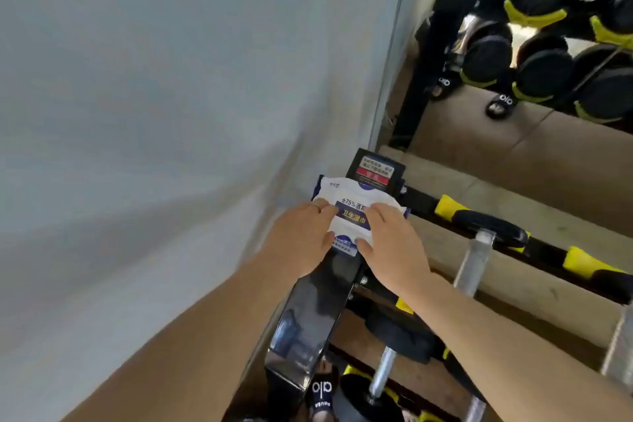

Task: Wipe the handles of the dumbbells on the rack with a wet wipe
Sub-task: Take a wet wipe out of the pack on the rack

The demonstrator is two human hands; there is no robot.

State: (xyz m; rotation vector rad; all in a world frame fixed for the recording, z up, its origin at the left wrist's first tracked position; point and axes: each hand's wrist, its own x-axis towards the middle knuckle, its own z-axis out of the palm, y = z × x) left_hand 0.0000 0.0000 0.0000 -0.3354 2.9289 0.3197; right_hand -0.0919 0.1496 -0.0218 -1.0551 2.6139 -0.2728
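Note:
A white and blue pack of wet wipes (352, 202) lies on top of the black end post of the dumbbell rack (308, 315). My left hand (298, 236) holds the pack's left side, thumb on its near edge. My right hand (390, 243) holds the right side, fingers over the label. Right of my hands, dumbbells with black heads and silver handles (474, 260) lie on the rack's rails with yellow cradles (448, 207). A lower dumbbell handle (382, 373) shows under my right forearm.
A pale wall (154, 113) fills the left. A mirror (548, 44) at the upper right reflects the rack, dumbbells and two black slippers. A black slipper (322, 390) shows at the rack's foot. The floor is tan.

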